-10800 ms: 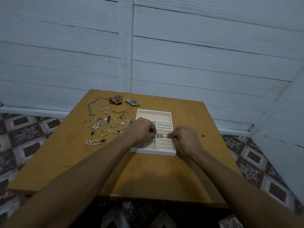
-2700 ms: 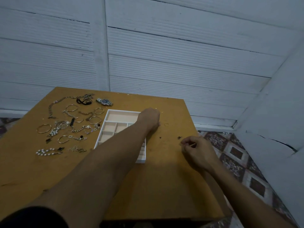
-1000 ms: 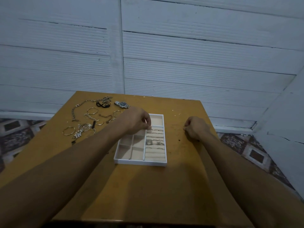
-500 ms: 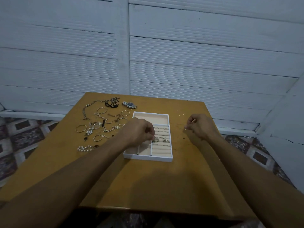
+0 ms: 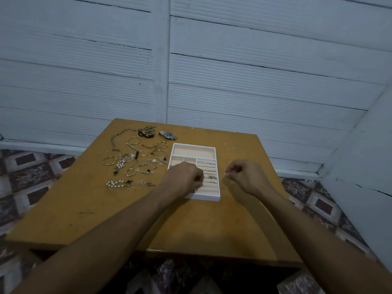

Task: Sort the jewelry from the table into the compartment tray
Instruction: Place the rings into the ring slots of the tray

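- Left hand [image 5: 184, 179] lies over the tray [image 5: 207, 197]'s left side, fingers curled; their hold cannot be told.
- Right hand [image 5: 244, 174], just off the tray's right edge, pinches a small ring [image 5: 225, 174].

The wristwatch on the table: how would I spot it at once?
Start at the orange-brown wooden table, then the white compartment tray near its middle. Just beyond the tray's far left corner lies the silver wristwatch, the only piece with a round dark-blue dial.

Right hand [image 5: 247, 176], pinching small ring [image 5: 225, 174], closer to tray [image 5: 204, 197]; left hand [image 5: 184, 179] shifted toward near end.
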